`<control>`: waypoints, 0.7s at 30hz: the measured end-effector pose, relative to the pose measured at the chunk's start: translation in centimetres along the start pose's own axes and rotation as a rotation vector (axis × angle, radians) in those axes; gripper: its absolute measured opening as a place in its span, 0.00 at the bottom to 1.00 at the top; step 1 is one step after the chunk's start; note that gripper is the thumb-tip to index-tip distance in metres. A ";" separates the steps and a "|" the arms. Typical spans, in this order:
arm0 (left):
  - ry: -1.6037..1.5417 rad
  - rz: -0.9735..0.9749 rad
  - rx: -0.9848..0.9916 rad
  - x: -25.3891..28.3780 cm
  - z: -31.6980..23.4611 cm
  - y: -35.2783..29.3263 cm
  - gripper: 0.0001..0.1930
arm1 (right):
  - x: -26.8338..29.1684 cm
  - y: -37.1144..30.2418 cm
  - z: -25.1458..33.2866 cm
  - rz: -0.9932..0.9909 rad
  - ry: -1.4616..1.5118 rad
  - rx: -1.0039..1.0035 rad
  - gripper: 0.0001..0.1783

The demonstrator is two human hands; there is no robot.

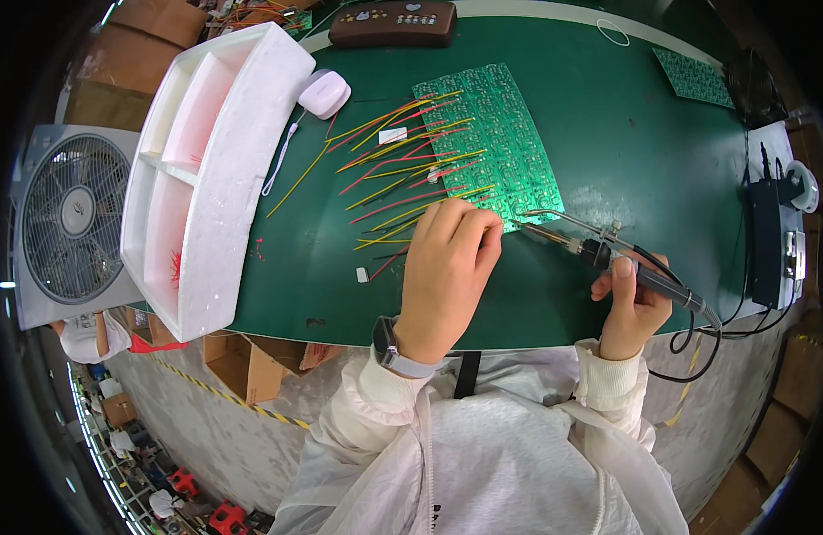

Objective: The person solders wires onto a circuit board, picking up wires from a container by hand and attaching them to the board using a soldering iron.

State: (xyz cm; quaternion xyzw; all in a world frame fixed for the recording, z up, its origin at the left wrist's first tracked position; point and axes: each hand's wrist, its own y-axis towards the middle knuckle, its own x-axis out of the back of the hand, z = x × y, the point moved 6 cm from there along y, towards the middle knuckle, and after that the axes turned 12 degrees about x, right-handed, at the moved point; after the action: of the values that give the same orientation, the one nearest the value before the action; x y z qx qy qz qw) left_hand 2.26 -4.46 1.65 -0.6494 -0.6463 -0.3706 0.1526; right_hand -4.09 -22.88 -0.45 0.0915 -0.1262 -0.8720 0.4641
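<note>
my right hand (633, 308) is wrapped around the black pen-shaped soldering iron (608, 259), tip right at the near edge of the long green circuit board panel (505, 147). my left hand (447, 267) curls at that same near edge, pinching one of the thin red and yellow wires (403, 169) fanning off the panel's left side. white foam tray (211, 160) sits further left of the panel.
</note>
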 end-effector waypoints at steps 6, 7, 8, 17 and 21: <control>0.016 0.008 0.027 0.0 0.0 0.1 0.07 | 0.0 0.0 -0.1 0.002 0.009 0.003 0.09; 0.026 0.008 0.029 -0.1 0.0 0.2 0.07 | 0.0 0.0 -0.1 0.000 0.008 0.001 0.09; 0.026 0.010 0.029 -0.1 -0.1 0.2 0.07 | 0.0 0.0 -0.1 -0.001 0.009 0.001 0.09; -0.002 0.013 0.010 -0.1 -0.2 0.2 0.08 | -0.1 0.0 -0.2 0.001 0.021 -0.005 0.09; 0.009 0.020 0.009 -0.2 -0.3 0.2 0.08 | -0.1 0.0 -0.2 0.002 0.018 -0.013 0.09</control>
State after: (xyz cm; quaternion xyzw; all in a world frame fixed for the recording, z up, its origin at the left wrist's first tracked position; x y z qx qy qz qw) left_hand 2.36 -4.84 1.77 -0.6535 -0.6406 -0.3691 0.1623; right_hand -4.01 -22.82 -0.61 0.0962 -0.1166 -0.8715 0.4666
